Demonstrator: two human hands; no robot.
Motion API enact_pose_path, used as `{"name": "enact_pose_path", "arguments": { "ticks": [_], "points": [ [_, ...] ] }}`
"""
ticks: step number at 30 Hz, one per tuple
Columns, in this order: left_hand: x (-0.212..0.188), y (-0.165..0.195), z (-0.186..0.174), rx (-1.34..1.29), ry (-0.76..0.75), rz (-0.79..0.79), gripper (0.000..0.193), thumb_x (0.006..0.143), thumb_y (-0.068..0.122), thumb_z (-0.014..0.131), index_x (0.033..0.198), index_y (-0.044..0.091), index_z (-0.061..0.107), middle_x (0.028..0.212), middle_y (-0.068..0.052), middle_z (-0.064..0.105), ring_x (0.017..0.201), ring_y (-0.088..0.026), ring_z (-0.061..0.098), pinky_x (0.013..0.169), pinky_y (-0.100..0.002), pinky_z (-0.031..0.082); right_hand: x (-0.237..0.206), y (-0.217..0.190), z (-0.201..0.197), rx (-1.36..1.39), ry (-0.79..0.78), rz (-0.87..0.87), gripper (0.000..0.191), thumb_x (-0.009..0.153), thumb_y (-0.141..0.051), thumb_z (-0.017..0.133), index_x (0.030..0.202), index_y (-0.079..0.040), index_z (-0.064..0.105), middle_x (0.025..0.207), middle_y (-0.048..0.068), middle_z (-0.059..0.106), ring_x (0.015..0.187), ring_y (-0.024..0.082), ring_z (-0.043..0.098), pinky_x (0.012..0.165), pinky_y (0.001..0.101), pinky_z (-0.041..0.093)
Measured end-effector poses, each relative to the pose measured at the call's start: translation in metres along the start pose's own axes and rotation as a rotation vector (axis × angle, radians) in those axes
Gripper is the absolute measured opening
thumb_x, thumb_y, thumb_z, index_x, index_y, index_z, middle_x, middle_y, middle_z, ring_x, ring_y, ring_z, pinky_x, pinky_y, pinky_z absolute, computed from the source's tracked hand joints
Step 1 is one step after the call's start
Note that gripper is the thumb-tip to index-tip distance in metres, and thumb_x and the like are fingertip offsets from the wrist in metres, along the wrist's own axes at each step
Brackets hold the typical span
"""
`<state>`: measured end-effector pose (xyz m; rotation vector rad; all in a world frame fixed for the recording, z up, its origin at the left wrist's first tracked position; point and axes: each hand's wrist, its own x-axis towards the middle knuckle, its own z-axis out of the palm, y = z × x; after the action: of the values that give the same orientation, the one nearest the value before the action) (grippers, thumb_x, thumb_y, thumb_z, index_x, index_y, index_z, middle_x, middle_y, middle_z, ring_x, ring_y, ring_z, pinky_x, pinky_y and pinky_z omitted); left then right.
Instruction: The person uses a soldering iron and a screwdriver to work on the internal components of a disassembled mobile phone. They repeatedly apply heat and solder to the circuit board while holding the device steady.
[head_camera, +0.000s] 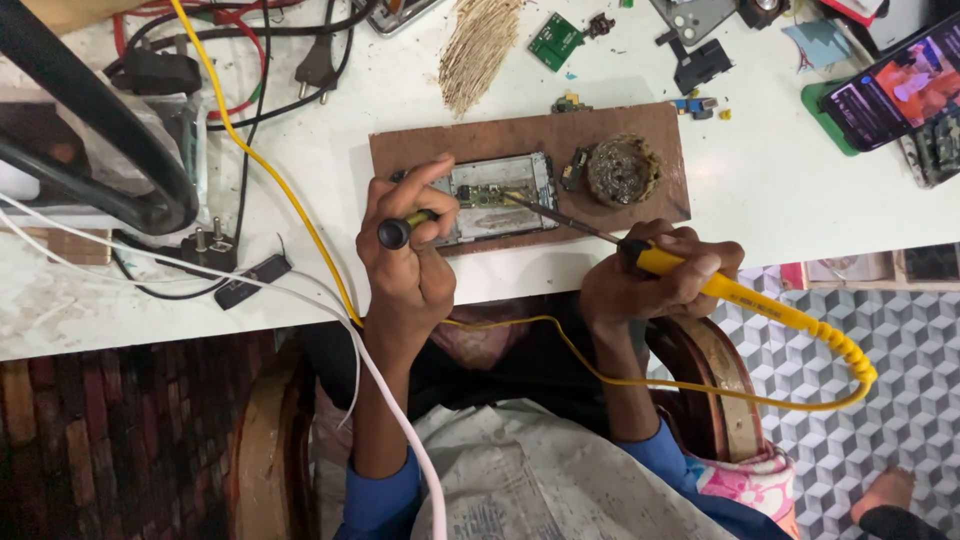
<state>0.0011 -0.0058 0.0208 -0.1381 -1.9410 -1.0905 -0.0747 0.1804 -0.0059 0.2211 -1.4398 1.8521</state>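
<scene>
Yellow iron (690, 275) slants up-left from the closed right hand (655, 280) at the bench's near edge, tip on the open phone (495, 197). Its parts are too small to make out. Left hand (410, 250) grips a black-capped tool (400, 230), partly hidden, on the brown board (420, 145).

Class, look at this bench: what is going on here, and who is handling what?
A person sits at a white table, working on an opened phone that lies on a brown board. The right hand holds a yellow soldering iron, its tip resting on the phone's circuit board. The left hand holds a small black-tipped tool at the phone's left edge. A round solder-stained pad sits beside the phone.
</scene>
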Motion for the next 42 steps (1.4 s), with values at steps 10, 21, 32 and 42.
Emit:
{"name": "enact_pose_path", "arguments": {
  "ticks": [10, 21, 32, 42],
  "points": [
    [0.003, 0.005, 0.001, -0.040, 0.025, 0.016, 0.030, 0.123, 0.024, 0.031, 0.139, 0.003, 0.046, 0.107, -0.012, 0.069, 0.080, -0.016, 0.053, 0.077, -0.030, 0.047, -0.005, 0.010, -0.009, 0.083, 0.003, -0.015, 0.032, 0.112, -0.032, 0.049, 0.102, -0.004, 0.037, 0.071, 0.006, 0.042, 0.056, 0.016, 0.043, 0.054, 0.0285, 0.039],
    [0.004, 0.005, 0.001, -0.015, 0.034, 0.052, 0.025, 0.123, 0.020, 0.033, 0.142, 0.007, 0.042, 0.109, -0.010, 0.070, 0.079, -0.017, 0.054, 0.080, -0.032, 0.046, -0.003, 0.014, -0.006, -0.051, 0.040, -0.055, 0.038, 0.112, -0.035, 0.052, 0.093, -0.004, 0.043, 0.081, 0.007, 0.049, 0.066, 0.016, 0.054, 0.063, 0.0290, 0.049],
    [0.013, 0.009, -0.008, 0.017, 0.017, 0.064, 0.039, 0.105, -0.008, 0.043, 0.140, 0.009, 0.044, 0.097, -0.010, 0.067, 0.074, -0.021, 0.053, 0.076, -0.037, 0.045, 0.011, -0.008, 0.010, -0.117, -0.180, -0.136, 0.036, 0.111, -0.026, 0.054, 0.084, -0.004, 0.046, 0.074, 0.004, 0.051, 0.061, 0.010, 0.050, 0.060, 0.0268, 0.044],
    [0.010, 0.008, -0.011, 0.005, -0.022, 0.029, 0.034, 0.098, -0.012, 0.045, 0.127, -0.004, 0.060, 0.083, -0.006, 0.065, 0.064, -0.021, 0.047, 0.072, -0.036, 0.042, 0.032, -0.049, 0.047, -0.335, -0.332, -0.207, 0.042, 0.112, -0.019, 0.053, 0.075, 0.000, 0.055, 0.066, 0.005, 0.050, 0.053, 0.009, 0.045, 0.052, 0.0261, 0.033]
  ]
}}
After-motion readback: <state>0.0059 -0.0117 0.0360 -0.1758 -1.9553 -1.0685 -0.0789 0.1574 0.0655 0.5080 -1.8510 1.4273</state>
